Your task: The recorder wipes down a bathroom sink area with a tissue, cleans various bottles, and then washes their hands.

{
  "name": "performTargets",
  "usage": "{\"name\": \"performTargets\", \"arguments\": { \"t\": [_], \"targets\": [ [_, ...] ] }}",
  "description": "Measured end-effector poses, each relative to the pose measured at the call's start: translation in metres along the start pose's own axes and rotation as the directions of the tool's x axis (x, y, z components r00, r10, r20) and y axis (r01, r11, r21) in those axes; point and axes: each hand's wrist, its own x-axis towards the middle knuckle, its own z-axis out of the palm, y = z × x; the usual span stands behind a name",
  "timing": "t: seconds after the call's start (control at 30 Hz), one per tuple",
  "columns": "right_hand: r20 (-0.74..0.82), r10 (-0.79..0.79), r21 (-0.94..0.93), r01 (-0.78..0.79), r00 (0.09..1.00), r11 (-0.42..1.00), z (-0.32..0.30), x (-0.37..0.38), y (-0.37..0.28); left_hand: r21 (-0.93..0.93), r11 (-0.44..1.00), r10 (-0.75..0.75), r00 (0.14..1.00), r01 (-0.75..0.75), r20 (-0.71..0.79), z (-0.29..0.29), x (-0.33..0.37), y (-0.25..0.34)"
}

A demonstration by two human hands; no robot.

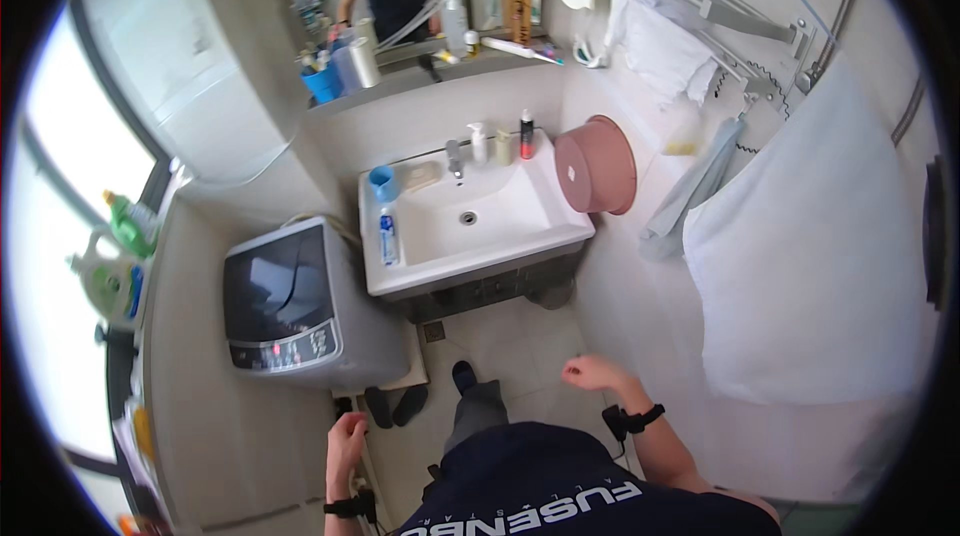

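Both my hands hang apart from everything, low in the view. My left hand point(347, 436), with a black band on its wrist, is loosely curled near the front of the grey top-loading washing machine point(275, 291). A pair of dark slippers point(395, 406) lies on the floor beside it. My right hand point(592, 373) is also curled, with nothing seen in it, over the floor in front of the white washbasin point(530, 236). A black band with a small device point(630, 421) sits on my right wrist.
On the basin stand a blue cup point(382, 183), a toothpaste tube point(388, 236) and several bottles point(479, 143). A pink tub point(600, 166) leans at its right. A white towel point(810, 266) hangs on the right. Detergent bottles point(108, 281) stand at the left window.
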Motion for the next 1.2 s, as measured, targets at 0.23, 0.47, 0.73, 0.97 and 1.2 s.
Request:
{"name": "performTargets", "arguments": {
  "t": [0.23, 0.47, 0.73, 0.97, 1.2],
  "targets": [
    [-0.288, 0.15, 0.202, -0.093, 0.946, 0.975, -0.102, 0.032, -0.081, 0.042, 0.951, 0.282, 0.918, -0.305, 0.278, 0.02, 0.186, 0.092],
    [-0.685, 0.225, 0.413, 0.116, 0.693, 0.903, -0.175, 0.047, -0.095, -0.038, 0.862, 0.449, 0.729, -0.505, 0.517, 0.072, 0.281, 0.193],
    [-0.717, 0.164, 0.379, 0.181, 0.678, 0.908, -0.252, 0.111, -0.089, 0.063, 0.767, 0.514, 0.67, -0.639, 0.535, 0.117, 0.351, 0.229],
    [-0.577, -0.066, 0.328, 0.304, 0.814, 0.895, -0.271, 0.227, -0.101, 0.145, 0.843, 0.426, 0.808, -0.518, 0.408, 0.087, 0.35, 0.222],
    [-0.175, -0.321, 0.414, 0.365, 0.931, 0.834, -0.246, 0.328, -0.147, 0.285, 0.92, 0.259, 0.963, -0.27, 0.079, 0.05, 0.279, 0.163]
  ]
}}
